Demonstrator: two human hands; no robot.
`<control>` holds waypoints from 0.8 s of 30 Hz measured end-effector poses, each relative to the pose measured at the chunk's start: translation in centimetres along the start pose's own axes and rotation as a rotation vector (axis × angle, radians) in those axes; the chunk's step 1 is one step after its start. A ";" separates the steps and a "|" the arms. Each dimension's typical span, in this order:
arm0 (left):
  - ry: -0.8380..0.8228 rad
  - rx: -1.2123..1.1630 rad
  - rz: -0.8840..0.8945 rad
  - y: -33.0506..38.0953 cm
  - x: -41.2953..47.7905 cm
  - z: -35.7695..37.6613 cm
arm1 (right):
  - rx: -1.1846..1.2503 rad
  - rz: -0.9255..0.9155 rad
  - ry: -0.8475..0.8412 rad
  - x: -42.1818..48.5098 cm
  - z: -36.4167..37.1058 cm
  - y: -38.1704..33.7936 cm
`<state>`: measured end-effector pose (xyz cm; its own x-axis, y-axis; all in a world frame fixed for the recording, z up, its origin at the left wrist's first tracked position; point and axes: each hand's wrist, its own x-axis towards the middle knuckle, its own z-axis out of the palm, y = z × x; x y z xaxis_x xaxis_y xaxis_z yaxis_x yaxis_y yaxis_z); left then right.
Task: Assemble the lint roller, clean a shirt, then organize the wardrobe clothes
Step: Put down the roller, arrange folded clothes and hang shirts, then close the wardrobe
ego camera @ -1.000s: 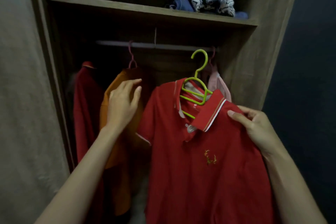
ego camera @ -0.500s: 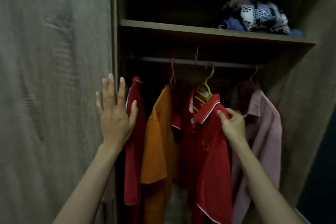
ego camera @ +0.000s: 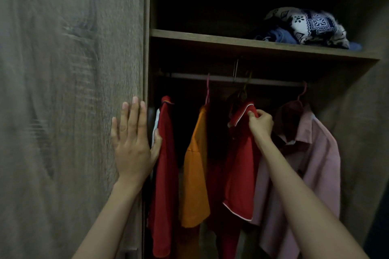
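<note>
A red polo shirt [ego camera: 240, 174] on a green hanger [ego camera: 245, 88] hangs from the wardrobe rail [ego camera: 189, 76], between an orange shirt [ego camera: 194, 174] and a pink shirt [ego camera: 311, 164]. My right hand [ego camera: 260, 123] pinches the red polo's white-edged collar. My left hand [ego camera: 132, 141] lies flat with straight fingers against the wooden door panel [ego camera: 73, 111], its thumb beside another red shirt [ego camera: 165, 174] at the far left of the rail.
Above the rail, a wooden shelf [ego camera: 210, 40] carries a bundle of patterned and blue folded clothes [ego camera: 305, 27] at its right end. The wardrobe's right wall [ego camera: 362, 132] stands close behind the pink shirt. The interior is dark.
The red polo has gone from in front of the wardrobe onto the rail, its hanger hook now over the bar. My left hand left the orange shirt and moved left onto the door panel.
</note>
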<state>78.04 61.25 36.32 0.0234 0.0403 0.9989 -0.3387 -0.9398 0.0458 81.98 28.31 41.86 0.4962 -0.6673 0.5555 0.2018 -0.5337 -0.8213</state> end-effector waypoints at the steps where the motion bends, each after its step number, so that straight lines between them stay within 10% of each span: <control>1: 0.001 -0.005 -0.001 0.0 0.0 0.0 | -0.010 0.007 -0.006 0.1 0.2 0.0; 17: -0.011 -0.004 -0.007 0.1 0.0 0.1 | 0.140 -0.025 -0.188 -3.2 -1.9 3.8; 24: -0.022 -0.034 -0.040 0.3 0.1 -0.2 | 0.189 -0.351 0.172 -12.6 -5.0 0.5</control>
<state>77.73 61.07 36.40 0.0581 0.0701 0.9958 -0.3688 -0.9254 0.0867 71.55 33.84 35.06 0.2246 -0.5478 0.8059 0.4924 -0.6499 -0.5790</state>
